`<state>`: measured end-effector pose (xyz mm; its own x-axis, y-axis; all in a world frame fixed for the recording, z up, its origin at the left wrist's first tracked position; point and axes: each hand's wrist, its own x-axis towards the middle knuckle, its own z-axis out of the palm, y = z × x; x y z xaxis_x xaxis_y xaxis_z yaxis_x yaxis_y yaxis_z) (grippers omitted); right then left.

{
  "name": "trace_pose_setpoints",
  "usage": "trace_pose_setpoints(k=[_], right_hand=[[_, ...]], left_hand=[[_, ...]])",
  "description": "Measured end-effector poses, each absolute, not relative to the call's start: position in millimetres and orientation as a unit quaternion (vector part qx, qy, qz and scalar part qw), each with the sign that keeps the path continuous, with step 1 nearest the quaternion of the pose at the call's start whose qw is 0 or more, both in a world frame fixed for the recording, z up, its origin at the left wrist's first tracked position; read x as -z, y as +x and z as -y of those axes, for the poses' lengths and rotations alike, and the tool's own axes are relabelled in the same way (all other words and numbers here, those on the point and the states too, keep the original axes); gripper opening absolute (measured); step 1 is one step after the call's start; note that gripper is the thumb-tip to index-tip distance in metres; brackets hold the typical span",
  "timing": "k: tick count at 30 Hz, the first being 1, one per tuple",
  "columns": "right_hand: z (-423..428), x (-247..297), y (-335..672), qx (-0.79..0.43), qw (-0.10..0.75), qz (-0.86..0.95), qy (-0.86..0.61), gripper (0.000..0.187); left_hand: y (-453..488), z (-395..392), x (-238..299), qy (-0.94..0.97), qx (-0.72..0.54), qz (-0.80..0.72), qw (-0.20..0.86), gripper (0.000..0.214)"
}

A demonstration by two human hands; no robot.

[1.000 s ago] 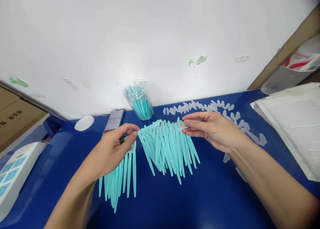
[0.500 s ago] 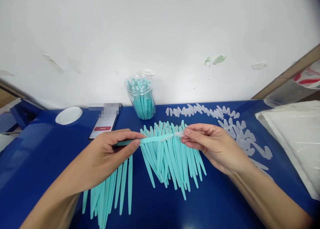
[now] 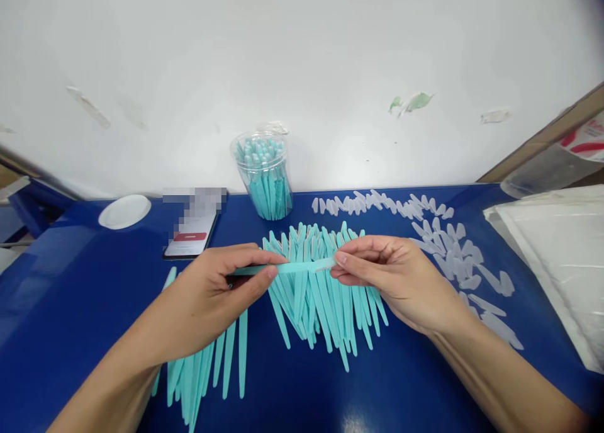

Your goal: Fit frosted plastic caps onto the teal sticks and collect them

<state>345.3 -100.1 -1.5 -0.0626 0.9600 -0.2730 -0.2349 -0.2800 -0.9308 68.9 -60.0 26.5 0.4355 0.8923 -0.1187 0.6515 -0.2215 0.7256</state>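
Pinched between the thumb and fingers of my left hand (image 3: pixel 214 294) is a slim teal eyebrow razor (image 3: pixel 296 267), held level and pointing right. My right hand (image 3: pixel 394 274) grips a small translucent blade cap (image 3: pixel 325 264) by its outer end. The cap overlaps the razor's blade end; how far it sits on cannot be made out. Beneath both hands lies a fanned pile of teal razors (image 3: pixel 325 307), blade ends toward the wall. A second group of razors (image 3: pixel 191 376) lies below my left hand, partly hidden by it.
A clear round tub (image 3: pixel 268 181) full of razors stands by the wall. Loose translucent caps (image 3: pixel 455 250) spread along the back and right of the blue table (image 3: pixel 302 401). A phone (image 3: pixel 193 228) and a white lid (image 3: pixel 125 212) lie left; a white plastic-wrapped package (image 3: pixel 557 257) is right.
My right hand has brought the cap left onto the razor's blade end, so the two now overlap. My left hand has shifted slightly right with the razor. The view has tilted slightly.
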Motion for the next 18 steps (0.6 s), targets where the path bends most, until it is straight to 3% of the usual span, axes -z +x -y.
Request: trace_pose_setpoints(k=[5, 13, 18], right_hand=[[100.7, 5.8, 343.2, -0.635, 0.466, 0.381, -0.484, 0.02], [93.5, 3.6, 354.4, -0.62, 0.516, 0.319, -0.498, 0.023], [93.9, 3.1, 354.6, -0.619, 0.522, 0.322, -0.49, 0.022]], left_hand=[[76.6, 64.1, -24.2, 0.758, -0.164, -0.498, 0.387, 0.041], [59.1, 53.6, -27.5, 0.796, -0.191, -0.488, 0.301, 0.035], [57.4, 54.6, -25.4, 0.75, -0.182, -0.533, 0.347, 0.042]])
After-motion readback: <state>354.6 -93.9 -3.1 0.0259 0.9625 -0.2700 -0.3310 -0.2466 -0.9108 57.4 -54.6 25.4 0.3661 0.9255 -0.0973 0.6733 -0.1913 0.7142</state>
